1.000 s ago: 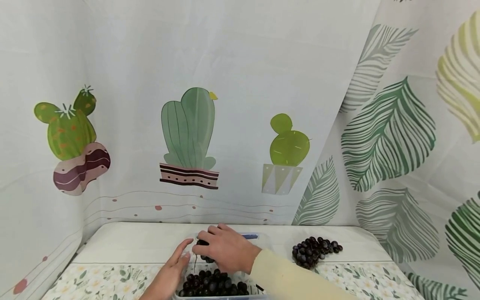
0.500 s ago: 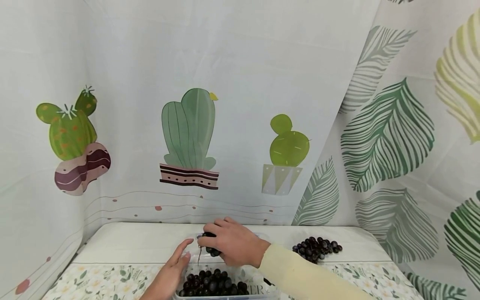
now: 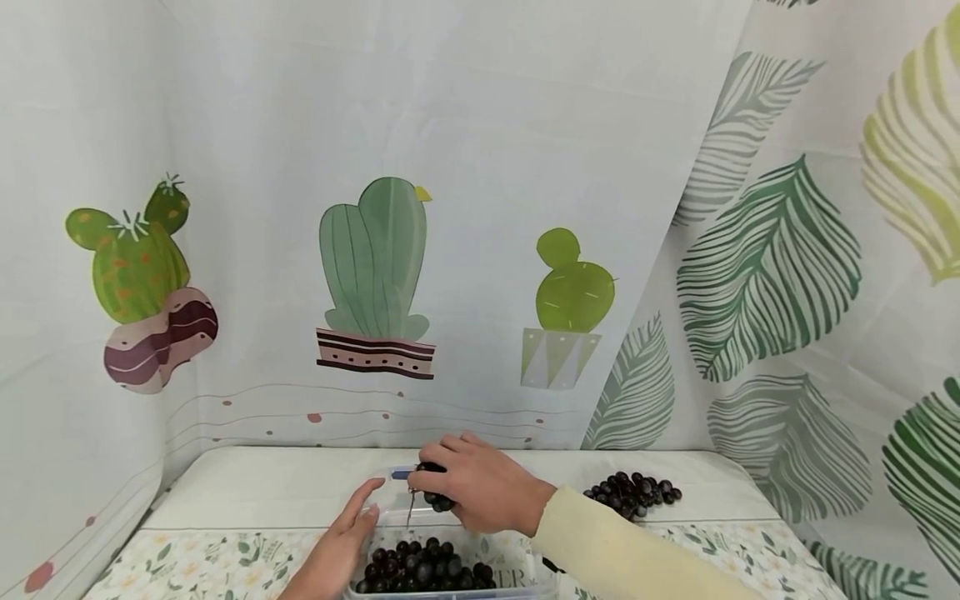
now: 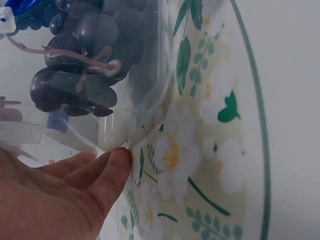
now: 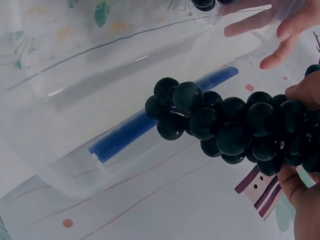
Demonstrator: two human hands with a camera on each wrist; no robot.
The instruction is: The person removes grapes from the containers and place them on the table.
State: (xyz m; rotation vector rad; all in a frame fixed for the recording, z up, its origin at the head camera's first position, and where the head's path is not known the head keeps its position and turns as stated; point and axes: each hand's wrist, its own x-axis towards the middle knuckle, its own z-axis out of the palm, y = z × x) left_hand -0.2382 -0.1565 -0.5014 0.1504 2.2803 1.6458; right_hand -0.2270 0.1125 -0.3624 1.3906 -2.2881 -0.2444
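Observation:
My right hand (image 3: 491,487) grips a bunch of dark grapes (image 5: 232,125) above the back of a clear plastic container (image 3: 546,588). A thin stem hangs from that bunch on its left side. Inside the container, at the near left, lie more dark grapes (image 3: 423,568). Along the container's left side stands my left hand (image 3: 337,546), fingers extended. The left wrist view has a fingertip of the left hand (image 4: 65,195) touching the container's clear corner. Beyond the held bunch, the right wrist view shows a blue clip (image 5: 127,134) on the container.
Another bunch of dark grapes (image 3: 633,493) lies to the right, partly behind the right sleeve (image 3: 615,537). A flowered cloth (image 3: 217,562) covers the front of the table. Behind hangs a white curtain (image 3: 480,208) printed with cacti and leaves.
My right hand has shifted to the right with the held bunch, showing more of the container's lettered bottom. The left hand stays at the container's left side.

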